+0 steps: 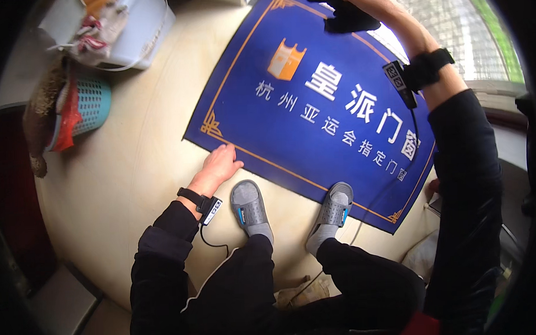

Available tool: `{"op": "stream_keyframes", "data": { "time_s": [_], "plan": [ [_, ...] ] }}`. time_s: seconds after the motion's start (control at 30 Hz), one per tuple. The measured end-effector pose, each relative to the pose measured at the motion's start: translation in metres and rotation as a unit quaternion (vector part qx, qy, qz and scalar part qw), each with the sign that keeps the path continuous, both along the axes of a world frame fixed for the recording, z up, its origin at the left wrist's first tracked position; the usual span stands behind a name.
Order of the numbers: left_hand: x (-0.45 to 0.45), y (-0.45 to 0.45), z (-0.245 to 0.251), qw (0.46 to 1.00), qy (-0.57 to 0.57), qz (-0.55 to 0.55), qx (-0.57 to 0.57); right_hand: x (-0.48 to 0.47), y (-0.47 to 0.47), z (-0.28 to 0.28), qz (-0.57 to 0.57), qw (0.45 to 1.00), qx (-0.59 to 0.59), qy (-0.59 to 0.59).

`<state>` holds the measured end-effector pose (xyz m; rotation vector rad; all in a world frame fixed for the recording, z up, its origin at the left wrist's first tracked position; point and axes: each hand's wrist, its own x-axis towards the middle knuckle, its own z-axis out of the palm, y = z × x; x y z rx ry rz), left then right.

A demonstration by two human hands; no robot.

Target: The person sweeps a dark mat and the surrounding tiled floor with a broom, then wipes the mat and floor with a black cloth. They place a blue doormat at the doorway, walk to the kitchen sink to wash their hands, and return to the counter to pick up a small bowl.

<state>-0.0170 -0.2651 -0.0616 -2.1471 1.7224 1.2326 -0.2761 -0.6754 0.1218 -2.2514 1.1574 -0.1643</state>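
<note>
A blue floor mat with an orange border, an orange emblem and white writing lies on the pale floor. My left hand is low by the mat's near left edge, fingers loosely curled; whether they grip the edge cannot be seen. At the top of the view, my right hand holds a dark, soft-looking black item above the far part of the mat. Part of that item is cut off by the picture's rim, and its exact kind is unclear. Each of my wrists has a strapped device with a cable.
My grey slippers stand at the mat's near edge, the right one over its border. To the left are a teal perforated basket with a red bag and a pale bucket with gloves. A bright window is at upper right.
</note>
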Motion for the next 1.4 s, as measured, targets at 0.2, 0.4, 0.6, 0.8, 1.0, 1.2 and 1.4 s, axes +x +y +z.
{"op": "stream_keyframes", "data": {
  "time_s": [0.2, 0.4, 0.6, 0.8, 1.0, 1.2, 1.4],
  "plan": [
    [-0.006, 0.004, -0.005, 0.999, -0.049, 0.020, -0.001, 0.030, -0.081, -0.131, -0.020, 0.999, -0.020, 0.046],
    [-0.013, -0.001, -0.008, 0.996, -0.070, 0.042, 0.027, 0.063, -0.113, -0.219, -0.063, 0.995, -0.016, 0.076],
    [-0.017, 0.006, -0.013, 0.995, -0.059, 0.074, 0.016, 0.106, -0.041, -0.239, -0.203, 0.974, -0.013, 0.099],
    [-0.021, 0.019, -0.031, 0.994, -0.041, 0.101, 0.024, 0.243, 0.284, -0.192, 0.011, 0.983, 0.126, -0.132],
    [-0.016, 0.021, -0.022, 0.978, -0.052, 0.067, -0.188, 0.301, 0.295, -0.129, -0.008, 0.704, 0.638, -0.312],
    [-0.024, 0.012, -0.018, 0.991, -0.080, 0.106, -0.032, 0.220, 0.078, -0.107, -0.006, 0.869, 0.382, -0.315],
    [-0.026, 0.014, -0.026, 0.992, -0.086, 0.091, -0.028, 0.248, -0.028, -0.163, 0.065, 0.990, -0.104, -0.073]
  ]
}}
